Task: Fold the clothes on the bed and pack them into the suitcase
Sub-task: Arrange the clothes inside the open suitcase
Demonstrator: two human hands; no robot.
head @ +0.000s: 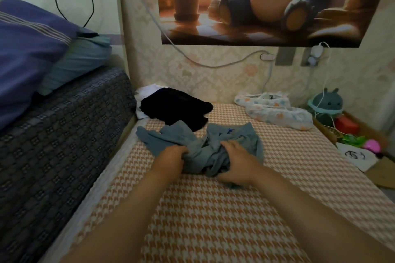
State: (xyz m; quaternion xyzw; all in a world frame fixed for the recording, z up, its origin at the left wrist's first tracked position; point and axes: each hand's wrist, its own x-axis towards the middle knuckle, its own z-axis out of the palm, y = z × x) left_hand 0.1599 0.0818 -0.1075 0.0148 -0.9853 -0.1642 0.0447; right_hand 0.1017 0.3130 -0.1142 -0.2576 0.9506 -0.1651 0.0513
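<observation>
A crumpled grey-blue garment (177, 136) lies in a heap on the orange-and-white houndstooth bed cover (213, 220). My left hand (171, 159) grips a bunch of its cloth at the left side. My right hand (237, 163) lies on the right part of the heap, fingers curled into the fabric. Behind it a black garment (175, 107) rests on a white one (147, 92) near the wall. No suitcase is in view.
A dark patterned headboard or sofa side (64, 134) with purple pillows (27, 49) rises on the left. Floral white cloth pieces (277, 113) lie at the back right. Beside the bed on the right stand a plush toy (327, 102), cables and a cardboard box (363, 156) of oddments.
</observation>
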